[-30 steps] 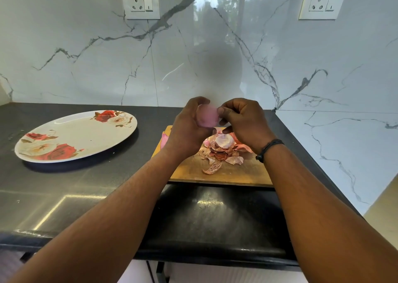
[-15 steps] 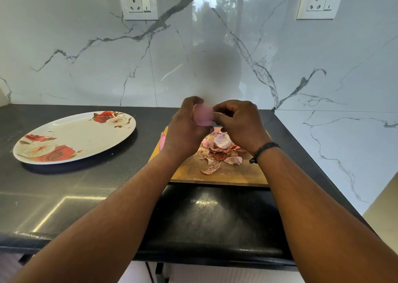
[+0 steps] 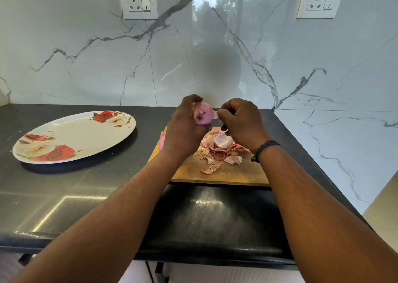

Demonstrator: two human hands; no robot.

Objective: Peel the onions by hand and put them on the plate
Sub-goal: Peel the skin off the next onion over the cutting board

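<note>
The left hand (image 3: 185,127) grips a pink onion (image 3: 203,116) above the cutting board (image 3: 226,173); the right hand (image 3: 241,123) seemingly pinches its loose skin flap (image 3: 215,113).

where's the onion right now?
Head view, centre frame: the onion is held up above the far end of the wooden cutting board, gripped in the left hand, while the right hand pinches a flap of its skin.
</note>
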